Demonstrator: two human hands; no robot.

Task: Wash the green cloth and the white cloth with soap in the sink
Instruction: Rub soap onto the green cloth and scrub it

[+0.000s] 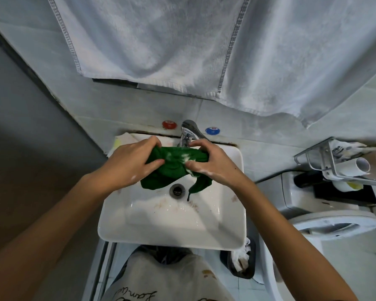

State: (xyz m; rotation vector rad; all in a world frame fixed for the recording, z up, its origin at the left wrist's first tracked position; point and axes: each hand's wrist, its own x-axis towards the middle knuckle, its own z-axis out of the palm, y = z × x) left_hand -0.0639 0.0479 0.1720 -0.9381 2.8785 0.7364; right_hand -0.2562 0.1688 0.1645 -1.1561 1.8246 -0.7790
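- The left hand (131,162) grips the left end of the green cloth (174,168), fingers curled over it.
- The cloth's long axis runs left to right between both hands, bunched and soapy, over the sink (172,233) beneath the tap (188,131).
- The right hand (211,162) pinches the right end, equally near.

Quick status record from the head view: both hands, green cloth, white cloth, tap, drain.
left hand: grips the green cloth at its left end
right hand: grips the cloth's right end, suds on the fingers
green cloth: bunched, soapy, held over the sink, tail hanging toward the basin
white cloth: lies on the sink's back left corner, not in either grip
tap: directly behind the cloth; flow cannot be told
drain: uncovered
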